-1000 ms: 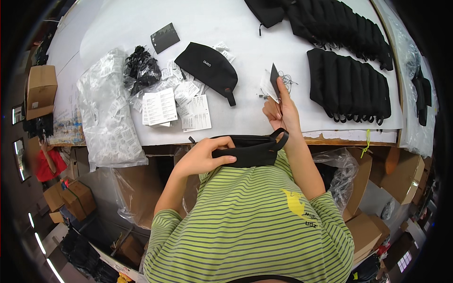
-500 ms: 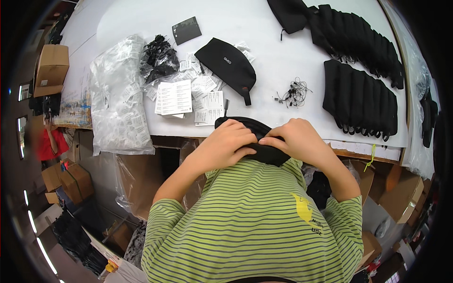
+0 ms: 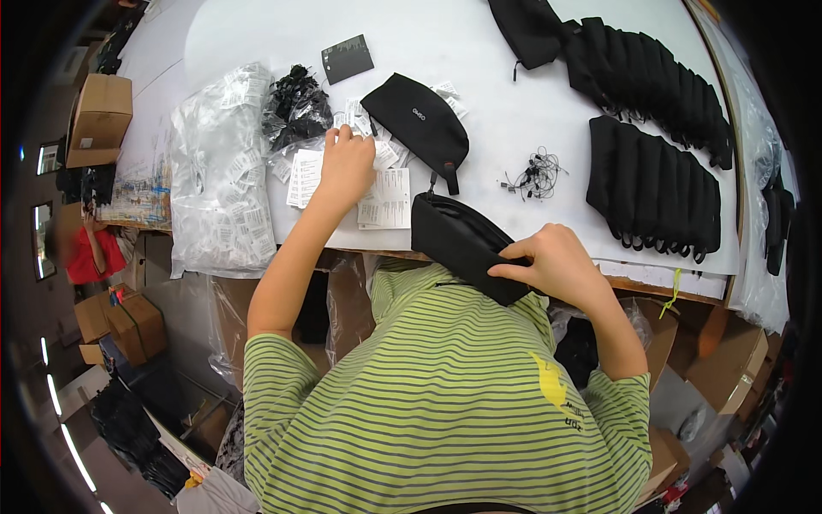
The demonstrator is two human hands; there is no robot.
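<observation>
A black zippered pouch [image 3: 462, 244] tilts at the table's front edge against my body, its top gaping along the zipper. My right hand [image 3: 552, 265] pinches its right upper edge between thumb and fingers. At the far left of the pouch, my left hand [image 3: 349, 167] reaches over the white printed tags [image 3: 387, 156], fingers bent and drawn together. Its fingertips are hidden, so what they hold cannot be made out. Beside that hand lie a stack of white printed cards [image 3: 304, 177] and another black pouch [image 3: 419, 116] lying flat, partly over the tags.
A clear plastic bag of tags [image 3: 221, 171] and a bag of black cords [image 3: 297, 107] lie on the left. Several loose black strings [image 3: 538, 176] sit right of centre. Rows of black pouches [image 3: 655, 184] fill the right. A black card [image 3: 348, 58] lies at the back.
My left hand has left the pouch and moved away to the left, onto the tags. The pouch now leans with its opening showing, still in my right hand.
</observation>
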